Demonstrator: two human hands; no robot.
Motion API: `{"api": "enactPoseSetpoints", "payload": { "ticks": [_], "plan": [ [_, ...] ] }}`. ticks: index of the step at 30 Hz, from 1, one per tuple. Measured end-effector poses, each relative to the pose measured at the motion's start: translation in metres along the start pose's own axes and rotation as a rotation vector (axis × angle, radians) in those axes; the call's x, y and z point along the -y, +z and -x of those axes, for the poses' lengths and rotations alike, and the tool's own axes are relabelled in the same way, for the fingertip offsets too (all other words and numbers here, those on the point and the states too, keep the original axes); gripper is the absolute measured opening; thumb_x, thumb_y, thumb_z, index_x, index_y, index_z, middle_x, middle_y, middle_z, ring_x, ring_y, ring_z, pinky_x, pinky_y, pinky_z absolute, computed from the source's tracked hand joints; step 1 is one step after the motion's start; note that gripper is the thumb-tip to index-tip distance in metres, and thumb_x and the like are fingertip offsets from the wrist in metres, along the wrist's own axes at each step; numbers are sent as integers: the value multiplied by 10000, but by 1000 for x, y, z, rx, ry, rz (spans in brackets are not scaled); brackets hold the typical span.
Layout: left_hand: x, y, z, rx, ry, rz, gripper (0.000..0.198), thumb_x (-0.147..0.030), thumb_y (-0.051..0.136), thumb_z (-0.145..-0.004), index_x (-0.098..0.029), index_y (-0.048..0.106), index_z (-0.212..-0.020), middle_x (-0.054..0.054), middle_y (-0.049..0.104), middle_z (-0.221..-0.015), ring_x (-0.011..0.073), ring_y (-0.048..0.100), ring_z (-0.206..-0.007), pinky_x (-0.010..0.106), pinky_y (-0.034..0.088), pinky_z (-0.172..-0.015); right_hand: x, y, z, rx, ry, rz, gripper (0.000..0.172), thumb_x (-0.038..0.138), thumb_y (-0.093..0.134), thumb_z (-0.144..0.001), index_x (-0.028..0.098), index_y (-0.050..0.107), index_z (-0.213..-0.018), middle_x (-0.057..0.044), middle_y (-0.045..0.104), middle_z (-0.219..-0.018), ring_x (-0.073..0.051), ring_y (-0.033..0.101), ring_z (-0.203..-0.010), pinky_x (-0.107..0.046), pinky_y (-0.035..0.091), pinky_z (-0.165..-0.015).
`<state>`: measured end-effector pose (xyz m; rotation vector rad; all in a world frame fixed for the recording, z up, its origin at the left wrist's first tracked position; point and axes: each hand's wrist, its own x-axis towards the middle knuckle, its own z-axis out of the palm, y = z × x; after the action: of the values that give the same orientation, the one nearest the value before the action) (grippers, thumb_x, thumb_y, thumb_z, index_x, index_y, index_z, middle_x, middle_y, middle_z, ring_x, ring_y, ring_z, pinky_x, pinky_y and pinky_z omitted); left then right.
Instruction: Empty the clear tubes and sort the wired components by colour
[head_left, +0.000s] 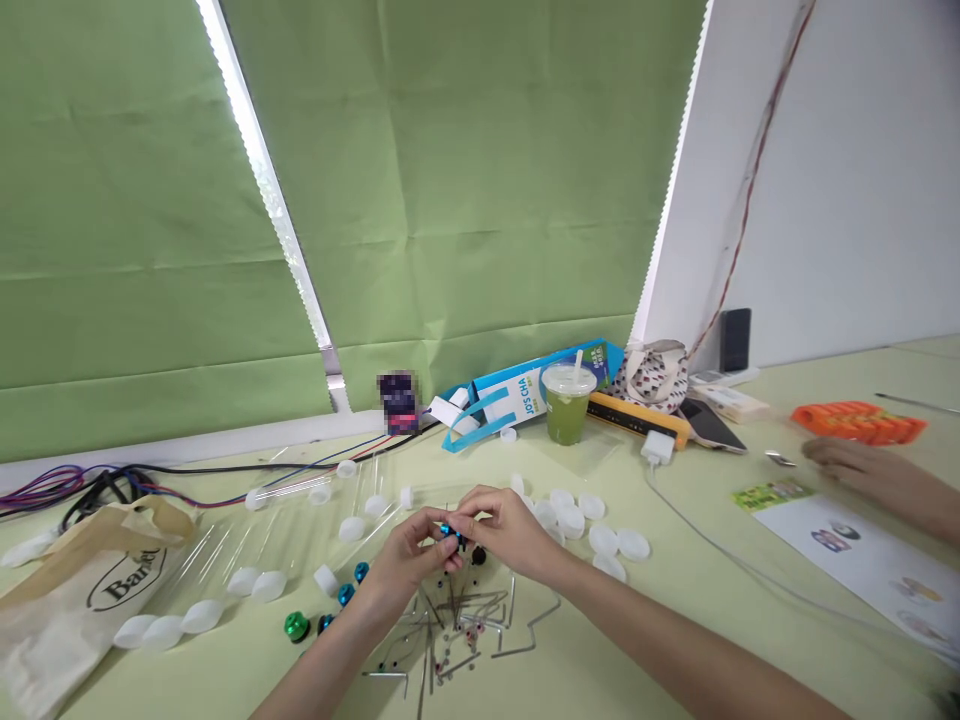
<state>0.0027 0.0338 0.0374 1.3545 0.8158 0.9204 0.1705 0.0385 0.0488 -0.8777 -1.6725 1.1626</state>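
My left hand (416, 552) and my right hand (501, 528) meet over the middle of the table. Between their fingertips is a small blue metallic knob-like part (453, 536), partly hidden by the fingers. The left fingers are closed round it, and the right thumb and finger pinch at its top. Below the hands lies a scatter of thin bent metal rods (480, 605) with tiny screws and collars among them. Left of my left wrist sit more blue knob-like parts (346, 594) and a green one (297, 627).
White round caps (571, 520) and clear tubes (217, 545) lie around. A cloth bag (97, 590) is at left, a cup of green drink (568, 405) at the back. A white cable (720, 545) crosses the right side. Another person's hand (847, 460) rests near orange packaging (859, 424).
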Motion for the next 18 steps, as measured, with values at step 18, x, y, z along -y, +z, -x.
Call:
{"api": "enactPoseSetpoints", "payload": {
  "ticks": [18],
  "plan": [
    [-12, 15, 5, -113, 12, 114, 379, -405, 638, -676, -190, 446, -922, -6, 581, -724, 127, 599, -630, 274, 476, -639, -4, 12, 4, 12, 36, -145, 220, 352, 504, -774, 209, 484, -939, 29, 510, -692, -77, 519, -529, -198, 419, -493]
  ]
}}
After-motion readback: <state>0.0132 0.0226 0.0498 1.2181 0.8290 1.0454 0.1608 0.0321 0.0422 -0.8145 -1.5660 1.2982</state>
